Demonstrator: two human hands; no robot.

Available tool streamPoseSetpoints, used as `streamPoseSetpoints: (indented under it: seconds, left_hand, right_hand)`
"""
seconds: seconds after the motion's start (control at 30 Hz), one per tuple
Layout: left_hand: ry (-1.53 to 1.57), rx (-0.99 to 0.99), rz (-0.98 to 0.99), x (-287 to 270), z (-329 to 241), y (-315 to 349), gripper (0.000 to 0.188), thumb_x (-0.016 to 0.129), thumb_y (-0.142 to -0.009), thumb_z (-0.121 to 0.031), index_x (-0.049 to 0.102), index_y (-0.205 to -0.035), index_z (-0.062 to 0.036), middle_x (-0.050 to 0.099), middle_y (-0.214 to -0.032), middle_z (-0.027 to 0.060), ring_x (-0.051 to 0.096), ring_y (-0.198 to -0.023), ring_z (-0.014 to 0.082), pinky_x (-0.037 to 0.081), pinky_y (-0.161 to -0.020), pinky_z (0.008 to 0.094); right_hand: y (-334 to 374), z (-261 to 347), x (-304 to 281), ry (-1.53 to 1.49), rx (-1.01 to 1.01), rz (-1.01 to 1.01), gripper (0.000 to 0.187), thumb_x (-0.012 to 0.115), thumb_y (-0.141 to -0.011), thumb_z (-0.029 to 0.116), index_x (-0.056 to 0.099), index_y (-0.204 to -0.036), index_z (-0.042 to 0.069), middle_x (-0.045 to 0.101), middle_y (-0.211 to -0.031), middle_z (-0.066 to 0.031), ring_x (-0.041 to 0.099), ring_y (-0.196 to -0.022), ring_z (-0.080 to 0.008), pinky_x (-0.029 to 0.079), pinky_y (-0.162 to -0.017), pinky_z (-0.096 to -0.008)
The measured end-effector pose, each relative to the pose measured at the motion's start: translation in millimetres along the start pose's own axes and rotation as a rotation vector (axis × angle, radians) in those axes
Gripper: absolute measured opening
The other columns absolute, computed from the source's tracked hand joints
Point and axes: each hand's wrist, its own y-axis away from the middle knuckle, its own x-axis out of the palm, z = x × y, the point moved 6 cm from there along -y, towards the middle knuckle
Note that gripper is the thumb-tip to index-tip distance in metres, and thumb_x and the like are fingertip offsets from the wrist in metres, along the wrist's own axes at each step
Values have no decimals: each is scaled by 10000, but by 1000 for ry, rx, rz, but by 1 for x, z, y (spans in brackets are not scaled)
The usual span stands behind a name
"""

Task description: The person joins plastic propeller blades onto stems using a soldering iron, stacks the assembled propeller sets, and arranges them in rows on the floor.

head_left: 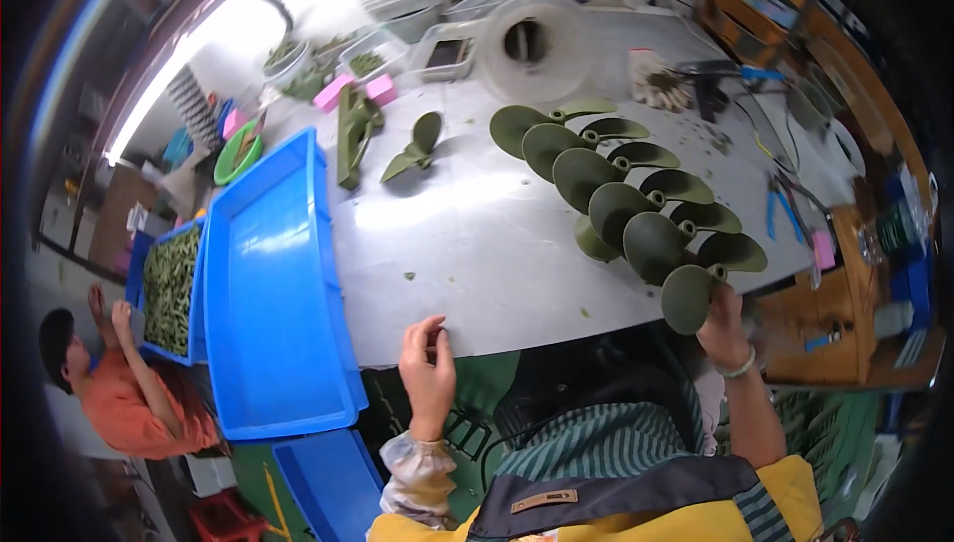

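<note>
Olive-green propellers [654,246] with rounded blades and small hubs lie in an overlapping row on the right half of the metal table. My right hand [727,328] is closed on the nearest propeller [688,299] at the table's front edge; its blade hides some of my fingers. My left hand [427,371] hovers by the front edge, left of the row. Its fingers are loosely curled, with a gap to the thumb and nothing visible between them. Farther back lie a single green propeller [415,149] and a long green part [355,137].
A big blue tray [273,274] stands along the table's left side. A translucent bucket [534,42], small bins [375,55] and a glove [658,82] sit at the back. Pliers [782,212] lie far right. A person in orange [139,398] works beside another tray, left.
</note>
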Motion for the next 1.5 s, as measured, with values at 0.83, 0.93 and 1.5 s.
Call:
streamPoseSetpoints:
  seconds: [0.83,0.93,1.5]
  left_hand:
    - [300,-112,41,44,-39,-61,744,663,-788,-14,288,-1428,-60,379,-1378,136,490,-1126,232,454,-947,363]
    - [273,-203,114,45,-58,-74,618,697,-770,-54,427,-1325,-30,490,-1279,115,512,-1090,206,446,-927,341]
    - [524,-814,-583,-99,-181,322,360,643,-865,-115,550,-1206,-47,610,-1068,23,583,-950,113,469,-840,265]
  right_hand:
    - [-133,23,30,17,-31,840,571,653,-790,-3,429,-1315,-27,531,-1260,-105,502,-1129,-162,414,-963,-300]
    - [-134,26,35,-54,-93,938,513,641,-798,-6,471,-1280,-41,563,-1224,-106,522,-1100,-160,418,-954,-295]
    - [1,174,221,-210,-412,2090,622,766,-721,38,488,-1276,-8,566,-1232,-109,539,-1116,-169,434,-965,-337]
